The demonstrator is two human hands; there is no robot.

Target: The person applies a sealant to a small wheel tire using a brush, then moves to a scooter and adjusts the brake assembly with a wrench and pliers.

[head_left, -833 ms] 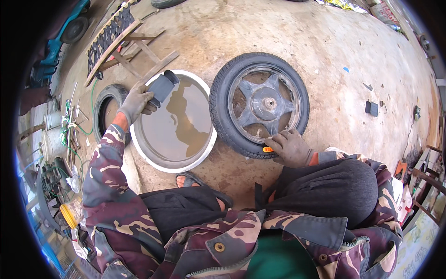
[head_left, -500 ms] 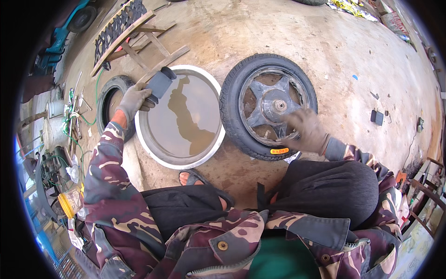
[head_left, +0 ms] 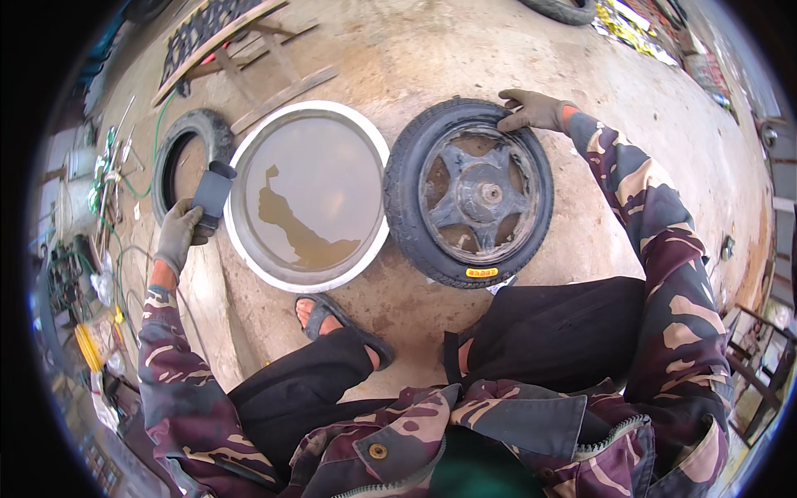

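My left hand (head_left: 178,234), in a grey work glove, is closed on a dark grey, curved flap-like piece (head_left: 214,192) left of the water-filled basin (head_left: 378,137). What the piece is made of I cannot tell. Right of the basin is a motorcycle wheel (head_left: 465,195) with a star-shaped hub and a black tyre (head_left: 407,199) bearing a small yellow label. My gloved right hand (head_left: 535,110) grips the tyre's far right edge, thumb on the sidewall and fingers over the tread. The forearm's reflection shows in the brownish water.
A loose tyre (head_left: 170,162) lies left of the basin. Beyond it is a wooden rack (head_left: 224,58) hung with black strips. Tools and a green hose (head_left: 123,187) clutter the far left. Another tyre (head_left: 564,10) lies at the far edge. My sandalled foot (head_left: 311,314) is near the basin.
My left hand has drawn the grey piece back from over the basin, toward the left and nearer me. My right hand has moved from the wheel's near right side to its far edge.
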